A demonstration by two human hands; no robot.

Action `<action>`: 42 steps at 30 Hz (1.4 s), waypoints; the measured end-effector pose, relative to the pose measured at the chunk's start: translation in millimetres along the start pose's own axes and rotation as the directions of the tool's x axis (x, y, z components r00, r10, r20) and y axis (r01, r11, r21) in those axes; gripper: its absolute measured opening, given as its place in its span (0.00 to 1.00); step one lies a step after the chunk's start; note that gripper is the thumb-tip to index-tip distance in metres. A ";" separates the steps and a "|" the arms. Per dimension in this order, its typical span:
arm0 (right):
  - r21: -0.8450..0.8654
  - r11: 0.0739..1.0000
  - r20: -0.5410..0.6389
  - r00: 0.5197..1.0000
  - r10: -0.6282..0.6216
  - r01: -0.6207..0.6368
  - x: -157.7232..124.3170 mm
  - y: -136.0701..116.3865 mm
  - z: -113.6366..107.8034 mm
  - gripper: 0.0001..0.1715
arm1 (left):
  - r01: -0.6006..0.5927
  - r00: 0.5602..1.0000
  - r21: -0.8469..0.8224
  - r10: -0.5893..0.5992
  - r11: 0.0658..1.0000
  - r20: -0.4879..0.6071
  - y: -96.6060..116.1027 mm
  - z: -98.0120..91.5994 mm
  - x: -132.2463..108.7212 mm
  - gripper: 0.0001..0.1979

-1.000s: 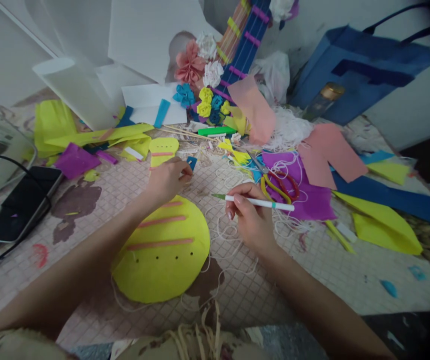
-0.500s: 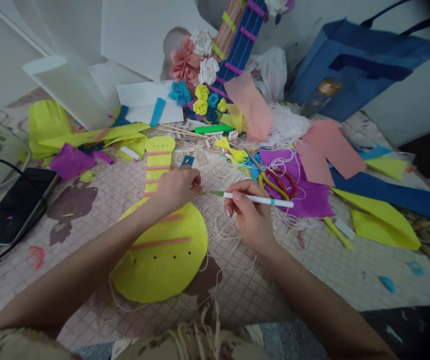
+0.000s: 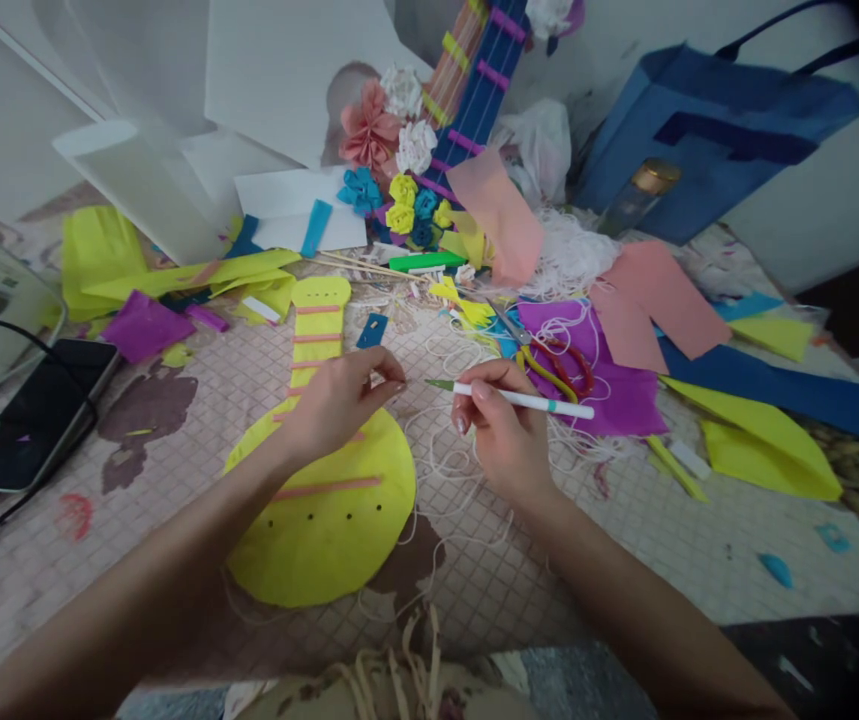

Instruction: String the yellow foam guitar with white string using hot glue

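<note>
My right hand (image 3: pixel 508 425) grips a slim white pen (image 3: pixel 541 401) with a green pointed tip, which faces left. Opposite it, my left hand (image 3: pixel 343 400) is pinched closed over a yellow guitar-shaped cutout (image 3: pixel 324 555); whatever is between those fingertips is too small to make out. The cutout lies flat, its neck pointing away, with pink strips across it and dark holes along its lower part. The left hand and wrist hide part of where neck and body join. White string (image 3: pixel 448 460) lies in loose loops beneath and between the hands.
Scissors (image 3: pixel 556 365) lie on purple paper (image 3: pixel 624 400) at the right. A phone (image 3: pixel 35 410) with cables sits at the left. Behind are paper flowers (image 3: pixel 369 125), a blue paper guitar (image 3: pixel 478 95), a bottle (image 3: pixel 635 195) and a blue bag (image 3: pixel 721 130).
My left hand has shifted slightly left and down, uncovering more of the small blue piece behind it. The pen has moved slightly right with my right hand.
</note>
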State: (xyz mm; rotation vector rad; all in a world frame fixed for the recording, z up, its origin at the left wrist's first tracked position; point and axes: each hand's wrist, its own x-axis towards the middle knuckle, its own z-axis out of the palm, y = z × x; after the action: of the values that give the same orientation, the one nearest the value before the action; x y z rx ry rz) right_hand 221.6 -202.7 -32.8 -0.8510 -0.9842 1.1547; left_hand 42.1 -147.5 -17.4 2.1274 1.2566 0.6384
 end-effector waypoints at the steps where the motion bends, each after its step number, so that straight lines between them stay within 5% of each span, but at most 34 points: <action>1: 0.004 1.000 0.004 1.000 0.000 0.000 -0.6 -0.1 0.7 0.03 | 0.018 1.000 -0.094 -0.019 0.995 -0.011 0.5 -1.9 -6.3 0.03; 8: 0.031 0.999 0.063 0.998 0.030 -0.032 -7.0 2.0 7.2 0.04 | 0.088 0.996 -0.478 -0.094 0.874 0.012 4.2 -2.6 -30.0 0.07; 42: -0.031 0.995 0.118 0.988 0.094 -0.091 -11.5 4.0 10.9 0.04 | 0.139 0.989 -0.484 -0.147 0.864 0.022 8.9 -3.0 -35.0 0.05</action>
State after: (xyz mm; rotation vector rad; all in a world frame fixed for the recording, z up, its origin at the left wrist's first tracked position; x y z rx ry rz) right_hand 208.8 -212.6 -34.7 -0.8627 -1.0683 1.2874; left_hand 30.2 -181.5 -12.9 1.6016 1.1058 0.8092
